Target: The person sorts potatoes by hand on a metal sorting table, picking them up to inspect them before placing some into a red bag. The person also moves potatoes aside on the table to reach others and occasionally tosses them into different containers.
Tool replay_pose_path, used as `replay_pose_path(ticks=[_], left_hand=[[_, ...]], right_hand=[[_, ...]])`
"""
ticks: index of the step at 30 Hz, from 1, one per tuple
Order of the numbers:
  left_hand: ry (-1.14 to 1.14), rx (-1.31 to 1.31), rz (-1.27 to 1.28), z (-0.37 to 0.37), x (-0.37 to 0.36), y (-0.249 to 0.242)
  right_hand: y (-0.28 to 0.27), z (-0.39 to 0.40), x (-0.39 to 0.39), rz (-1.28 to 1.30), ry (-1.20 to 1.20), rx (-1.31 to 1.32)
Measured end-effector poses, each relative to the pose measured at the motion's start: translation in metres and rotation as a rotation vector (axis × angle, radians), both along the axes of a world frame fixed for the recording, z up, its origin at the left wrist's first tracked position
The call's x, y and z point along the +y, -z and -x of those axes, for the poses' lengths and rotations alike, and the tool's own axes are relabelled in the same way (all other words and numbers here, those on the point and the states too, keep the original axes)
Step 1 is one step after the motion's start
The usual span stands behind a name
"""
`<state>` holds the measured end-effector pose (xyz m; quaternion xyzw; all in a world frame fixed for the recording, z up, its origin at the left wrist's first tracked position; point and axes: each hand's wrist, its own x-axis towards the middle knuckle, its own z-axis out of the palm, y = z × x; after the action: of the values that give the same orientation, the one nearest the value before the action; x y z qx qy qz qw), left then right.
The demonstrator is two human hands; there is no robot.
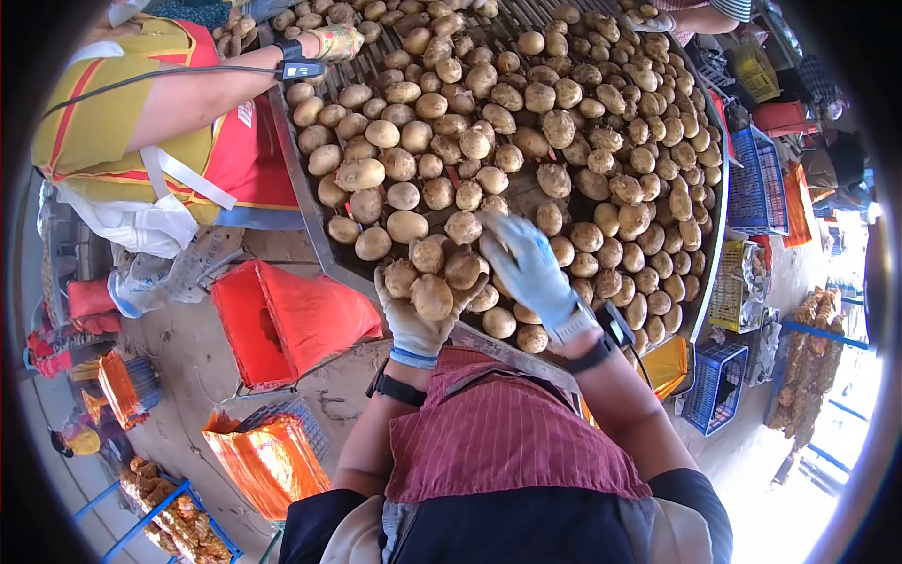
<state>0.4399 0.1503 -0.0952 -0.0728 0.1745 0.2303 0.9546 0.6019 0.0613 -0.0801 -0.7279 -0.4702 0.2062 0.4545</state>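
Note:
My left hand (420, 324), in a white glove with a blue cuff, is cupped palm up at the near edge of the sorting table. Several potatoes (432, 298) are piled in it against the fingers. My right hand (531, 263), gloved in white and blue, reaches over the potatoes just right of the pile. Its fingers are stretched out to the left, slightly blurred, with the tips close to a potato (463, 227) on the table. Loose, earthy potatoes (407, 227) cover the table around both hands.
The table's metal rim (329, 261) runs in front of me. A co-worker's gloved hand (336, 42) is at the far left, another person's hand (650, 21) at the far right. A red bag (315, 320) stands left, an orange bag (268, 461) below it, blue crates (759, 179) right.

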Motion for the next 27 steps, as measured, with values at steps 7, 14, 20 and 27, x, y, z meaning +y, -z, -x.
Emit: replay_pose_path(ticks=[7, 14, 20, 27], left_hand=[[-0.022, -0.051, 0.025, 0.017, 0.000, -0.003], [-0.071, -0.080, -0.026, 0.027, 0.006, -0.010], [-0.116, -0.065, -0.064, 0.046, 0.013, 0.010], [-0.162, -0.016, -0.053, 0.064, 0.023, 0.025]], right_hand=[[0.032, -0.034, 0.113, 0.649, 0.093, -0.750], [0.029, -0.044, 0.109, 0.357, 0.247, -0.669], [-0.023, 0.025, 0.055, 0.023, -0.113, -0.020], [0.012, 0.000, 0.127, 0.210, 0.041, -0.497]])
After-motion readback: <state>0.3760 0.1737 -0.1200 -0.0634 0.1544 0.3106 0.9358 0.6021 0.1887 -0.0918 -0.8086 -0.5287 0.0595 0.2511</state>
